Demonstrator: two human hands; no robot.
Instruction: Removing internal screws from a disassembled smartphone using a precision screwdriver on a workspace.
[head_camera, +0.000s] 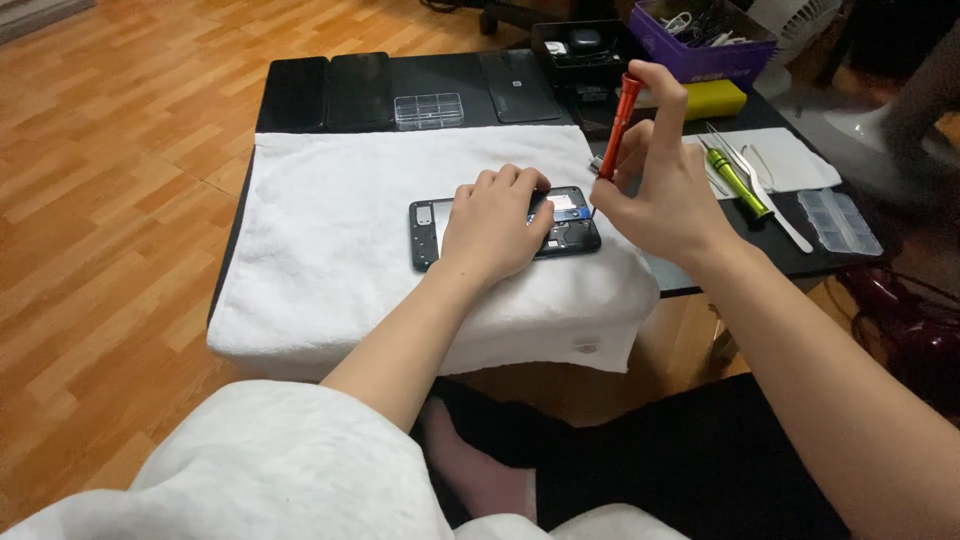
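**Working a screwdriver into an opened phone**

Lying along the far left of the low black table (240, 215) are two dark phones (328, 92), side by side, with a small clear compartment box (428, 111) just to their right. A white towel (330, 250) covers the near part of the table and hangs over its front edge. On the towel rests an opened phone (430, 225), back cover off, its insides showing. The left hand (495, 225) lies flat across the middle of this phone, fingers curled down over its far edge, pinning it to the towel. Just to the right, the right hand (660, 185) grips a red screwdriver (620, 125) upright and slightly tilted, index finger capping its top, thumb and other fingers pinching the shaft; the tip meets the phone's right end. Farther right lie a green-handled tool (738, 183) and tweezers (765, 200) on a white cloth (790, 155), then a clear tray (840, 220). Behind them stands a purple bin (700, 55).
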